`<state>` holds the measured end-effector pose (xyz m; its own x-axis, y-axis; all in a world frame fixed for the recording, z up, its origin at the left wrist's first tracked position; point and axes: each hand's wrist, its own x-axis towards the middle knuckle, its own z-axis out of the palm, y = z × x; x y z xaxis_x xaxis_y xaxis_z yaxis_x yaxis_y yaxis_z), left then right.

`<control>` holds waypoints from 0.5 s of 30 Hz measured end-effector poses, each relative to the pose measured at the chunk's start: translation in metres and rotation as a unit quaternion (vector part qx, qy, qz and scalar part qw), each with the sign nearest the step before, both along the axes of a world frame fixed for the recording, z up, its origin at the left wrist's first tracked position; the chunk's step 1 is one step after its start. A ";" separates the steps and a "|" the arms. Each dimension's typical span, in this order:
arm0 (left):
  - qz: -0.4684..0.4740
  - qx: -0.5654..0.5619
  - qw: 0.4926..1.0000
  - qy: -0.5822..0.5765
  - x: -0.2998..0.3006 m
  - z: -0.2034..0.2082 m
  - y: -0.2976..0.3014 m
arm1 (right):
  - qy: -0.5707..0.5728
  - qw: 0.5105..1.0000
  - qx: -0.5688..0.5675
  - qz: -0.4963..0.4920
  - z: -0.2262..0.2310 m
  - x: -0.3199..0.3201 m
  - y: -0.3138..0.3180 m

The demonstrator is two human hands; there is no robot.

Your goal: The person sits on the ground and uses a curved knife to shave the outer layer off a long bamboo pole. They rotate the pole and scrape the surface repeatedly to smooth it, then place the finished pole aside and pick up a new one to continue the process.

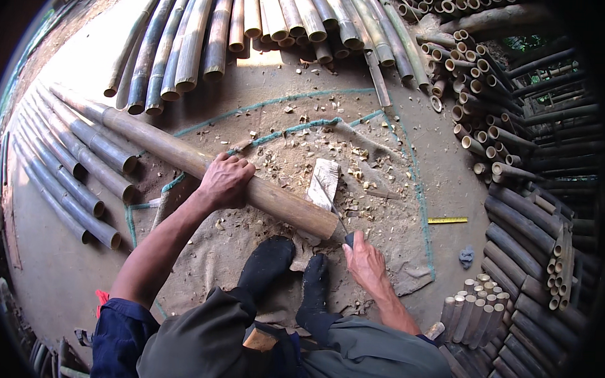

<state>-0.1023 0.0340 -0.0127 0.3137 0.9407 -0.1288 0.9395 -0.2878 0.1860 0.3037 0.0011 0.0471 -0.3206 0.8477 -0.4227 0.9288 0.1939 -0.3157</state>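
Observation:
My left hand (224,181) grips a long brown bamboo pole (177,154) from above, near its middle. The pole runs from the upper left down to its cut end (328,228) in front of my feet. My right hand (365,259) is closed around the dark handle of a knife (335,210), whose thin blade reaches up past the pole's cut end. A pale wooden block (323,182) lies under the pole's end. My feet in black socks (293,272) rest on the sacking just below the pole.
Sacking (395,212) strewn with bamboo chips covers the ground. Long bamboo poles lie at the top (255,21) and left (70,174). Stacks of cut bamboo tubes fill the right side (515,196); short pale pieces (475,311) stand nearby. A yellow ruler (447,221) lies on the dirt.

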 end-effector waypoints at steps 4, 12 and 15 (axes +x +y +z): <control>0.008 0.044 0.999 -0.019 -0.007 -0.014 -0.015 | 0.104 0.994 0.008 -0.020 0.044 -0.017 -0.006; 0.030 0.056 0.997 -0.033 0.000 -0.006 -0.004 | 0.041 0.995 0.075 0.054 0.015 -0.016 0.002; 0.029 0.071 0.997 -0.024 -0.005 -0.011 -0.014 | 0.057 0.996 0.052 0.053 0.051 -0.036 0.004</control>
<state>-0.1073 0.0196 -0.0240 0.2605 0.9653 0.0210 0.9464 -0.2596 0.1924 0.2674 0.0054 0.0980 -0.4511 0.8438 -0.2907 0.8610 0.3256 -0.3908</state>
